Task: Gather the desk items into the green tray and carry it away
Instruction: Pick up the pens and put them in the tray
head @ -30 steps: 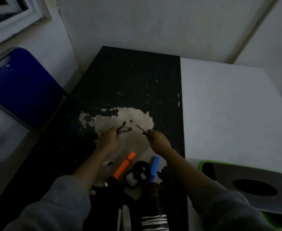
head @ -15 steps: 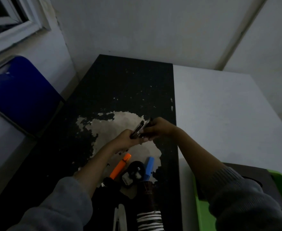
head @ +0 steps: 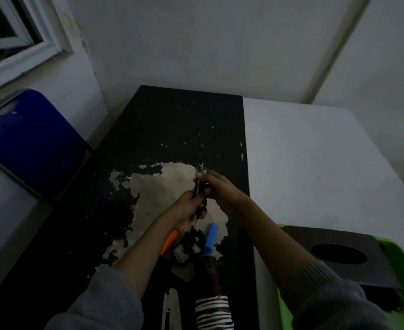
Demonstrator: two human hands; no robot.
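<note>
Dark pens [head: 199, 186] gripped between left hand [head: 188, 206] and right hand [head: 220, 189].

No text, label, brand, number or sign can be read anywhere in this dim view; the striped band on the dark object near the front edge of the desk [head: 186, 129] carries only plain white lines, not letters
</note>
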